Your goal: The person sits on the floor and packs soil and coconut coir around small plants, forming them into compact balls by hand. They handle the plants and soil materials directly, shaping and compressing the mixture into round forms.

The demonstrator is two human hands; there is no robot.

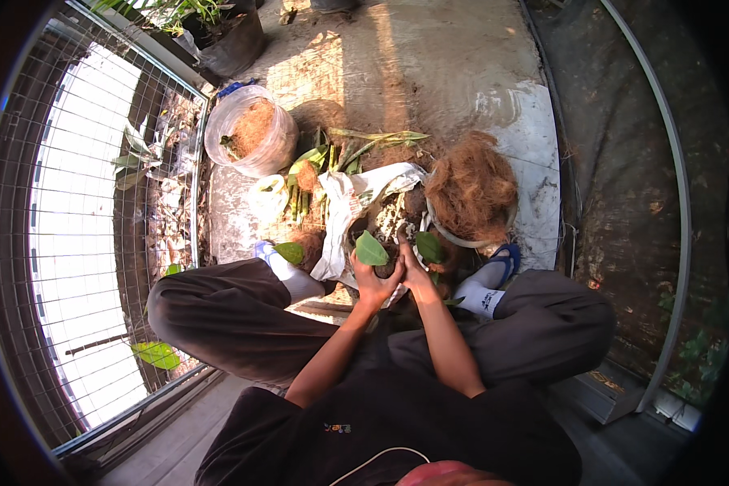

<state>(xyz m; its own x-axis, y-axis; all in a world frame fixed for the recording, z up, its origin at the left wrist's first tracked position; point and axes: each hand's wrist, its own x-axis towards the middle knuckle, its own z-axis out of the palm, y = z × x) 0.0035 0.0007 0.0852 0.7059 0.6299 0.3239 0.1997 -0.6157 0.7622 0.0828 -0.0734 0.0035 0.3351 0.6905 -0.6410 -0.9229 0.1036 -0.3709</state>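
Observation:
Close in front of me, both hands are cupped round a dark clump of soil [388, 261] over the mouth of an open white sack [338, 212]. My left hand [373, 285] curves round its left side, fingers partly hidden. From the right, my right hand [414, 269] presses against it, fingers pointing away from me. A broad green leaf [371, 249] stands over the clump, and another leaf [429, 248] shows just right of my right hand. Whether both leaves grow from this clump I cannot tell. Inside the sack lies a dark potting mix [402, 212] with pale bits.
Right of the sack, a pot is heaped with brown coconut fibre [471, 188]. A clear plastic tub [279, 150] with more fibre stands far left, near cut long green leaves [301, 194]. Wire mesh [40, 267] borders the left side; a dark potted plant [233, 44] stands at the back.

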